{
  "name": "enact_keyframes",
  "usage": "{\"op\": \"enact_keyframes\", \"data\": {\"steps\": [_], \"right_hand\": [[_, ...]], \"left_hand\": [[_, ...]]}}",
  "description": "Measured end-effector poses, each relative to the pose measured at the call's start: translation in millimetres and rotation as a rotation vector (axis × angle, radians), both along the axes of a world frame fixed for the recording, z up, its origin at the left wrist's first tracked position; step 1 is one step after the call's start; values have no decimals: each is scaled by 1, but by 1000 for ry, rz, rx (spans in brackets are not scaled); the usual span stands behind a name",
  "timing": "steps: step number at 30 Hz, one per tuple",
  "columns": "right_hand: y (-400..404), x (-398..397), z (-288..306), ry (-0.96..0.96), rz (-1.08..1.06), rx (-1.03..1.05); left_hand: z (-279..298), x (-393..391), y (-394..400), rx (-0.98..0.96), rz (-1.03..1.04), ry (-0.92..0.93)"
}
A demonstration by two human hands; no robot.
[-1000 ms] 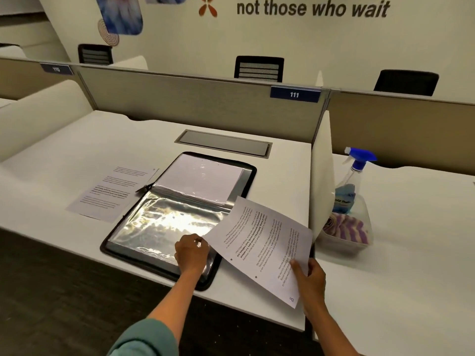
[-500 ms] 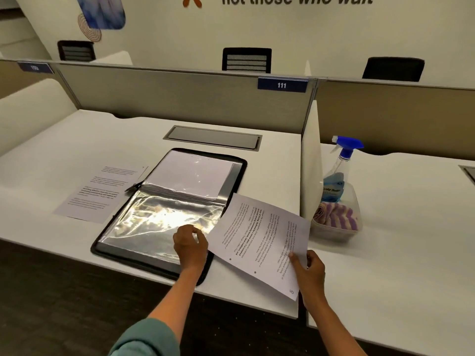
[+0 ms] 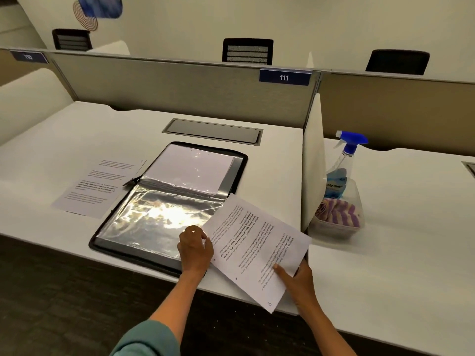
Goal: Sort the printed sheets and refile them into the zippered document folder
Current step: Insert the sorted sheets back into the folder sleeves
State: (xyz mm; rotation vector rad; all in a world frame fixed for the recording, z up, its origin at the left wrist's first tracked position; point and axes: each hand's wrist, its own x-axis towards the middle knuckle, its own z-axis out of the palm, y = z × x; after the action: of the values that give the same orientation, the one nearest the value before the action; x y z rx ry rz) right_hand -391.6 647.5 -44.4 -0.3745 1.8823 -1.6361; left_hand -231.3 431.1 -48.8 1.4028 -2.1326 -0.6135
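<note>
A black zippered document folder (image 3: 232, 156) lies open on the white desk, its shiny clear sleeves facing up. My left hand (image 3: 194, 250) rests on the near right corner of the lower sleeve, fingers curled at its edge beside the sheet. My right hand (image 3: 298, 278) pinches the near right edge of a printed sheet (image 3: 257, 247), thumb on top, holding it tilted over the folder's right corner. A second printed sheet (image 3: 95, 187) lies flat on the desk left of the folder.
A white divider panel (image 3: 312, 160) stands right of the folder. Beyond it a clear tub (image 3: 357, 227) holds a blue spray bottle (image 3: 341, 170) and a purple striped cloth (image 3: 336, 213). A grey cable hatch (image 3: 213, 131) sits behind the folder. The desk's front edge is close to my arms.
The printed sheet in my right hand has shifted slightly left toward the folder and my left hand. The camera has tilted down a little.
</note>
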Motion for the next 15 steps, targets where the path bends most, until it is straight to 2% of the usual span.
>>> {"op": "enact_keyframes", "data": {"steps": [5, 8, 11, 15], "right_hand": [[-8, -2, 7, 238, -57, 156], [-18, -10, 7, 637, -104, 311], [-30, -15, -3, 949, 95, 389], [-52, -9, -15, 1001, 511, 471]], "left_hand": [[-3, 0, 0, -2, -22, -51], [-1, 0, 0, 1, -21, -45], [0, 1, 1, 2, -20, -56], [1, 1, 2, 10, -20, -48]]}}
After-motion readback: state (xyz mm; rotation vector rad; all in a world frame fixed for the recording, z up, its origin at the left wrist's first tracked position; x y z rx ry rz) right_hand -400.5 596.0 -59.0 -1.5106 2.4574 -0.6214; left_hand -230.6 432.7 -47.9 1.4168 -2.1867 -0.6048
